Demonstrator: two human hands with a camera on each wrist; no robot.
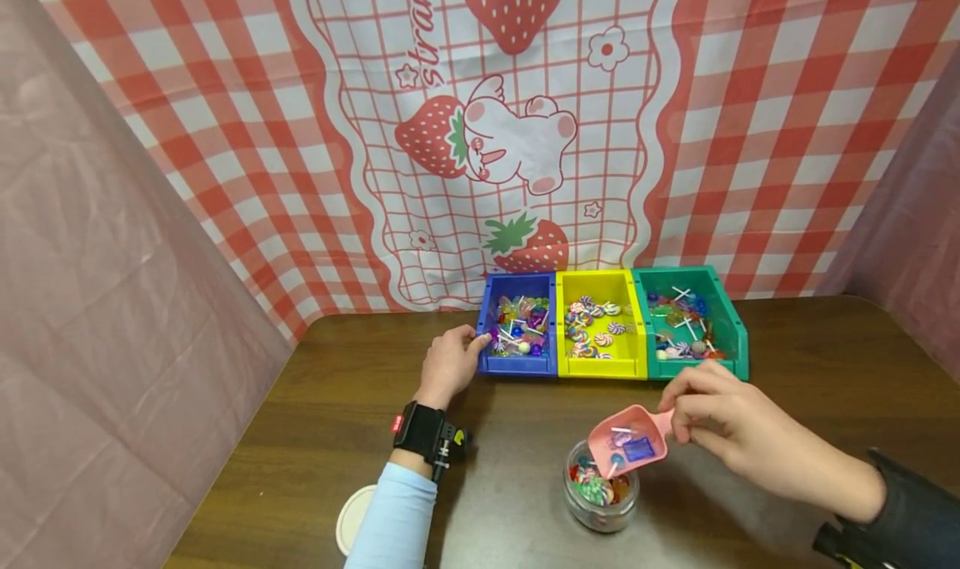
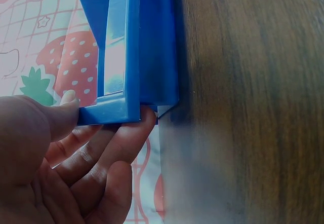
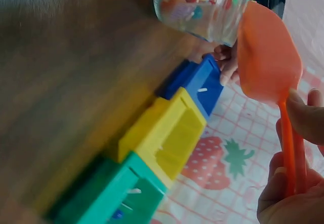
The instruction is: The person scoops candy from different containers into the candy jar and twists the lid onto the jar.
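Note:
My right hand (image 1: 738,427) pinches the handle of a pink scoop (image 1: 647,419), tilted over the mouth of a glass jar (image 1: 600,517). In the scoop lie a blue square candy piece (image 1: 639,449) and a few small candy-like pieces with white sticks. Colorful candy pieces (image 1: 596,491) fill the jar. At the left end of the bin row, my left hand (image 1: 447,367) grips the edge of the blue bin (image 1: 517,367); in the left wrist view its thumb is on one side of the rim and its fingers on the other.
Beside the blue bin stand a yellow bin (image 1: 602,368) and a green bin (image 1: 738,356), each with small candies inside. A round whitish lid (image 1: 352,519) lies on the table (image 1: 315,419), partly behind the left sleeve. A strawberry-print cloth (image 1: 510,211) hangs behind the bins.

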